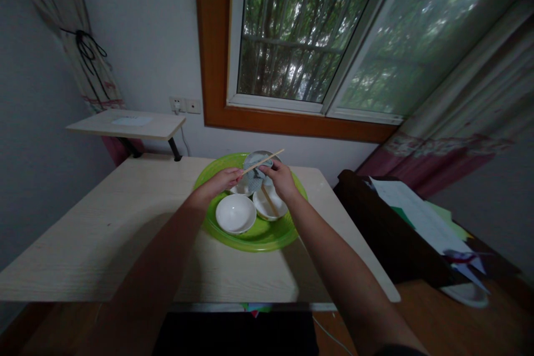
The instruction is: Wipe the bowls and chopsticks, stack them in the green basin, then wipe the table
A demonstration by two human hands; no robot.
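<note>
My left hand (227, 179) is closed on one end of a light wooden chopstick (273, 154), which slants up to the right over a green basin (254, 246). In my right hand (280, 177) is a grey-green cloth (254, 180), gathered close to the chopstick; whether it wraps around the stick is unclear. A white bowl (236, 214) sits at the basin's front left. Beside it, a second bowl (261, 210) has a wooden chopstick (270, 201) leaning in it. Another white bowl (241, 189) is partly hidden behind my left hand and the cloth.
The basin rests on a pale wooden table (104, 233). A small raised shelf (154, 124) with a paper on it stands at the back left. Behind are a window (308, 39) and a wall socket (177, 104). Papers (421, 214) lie on dark furniture to the right.
</note>
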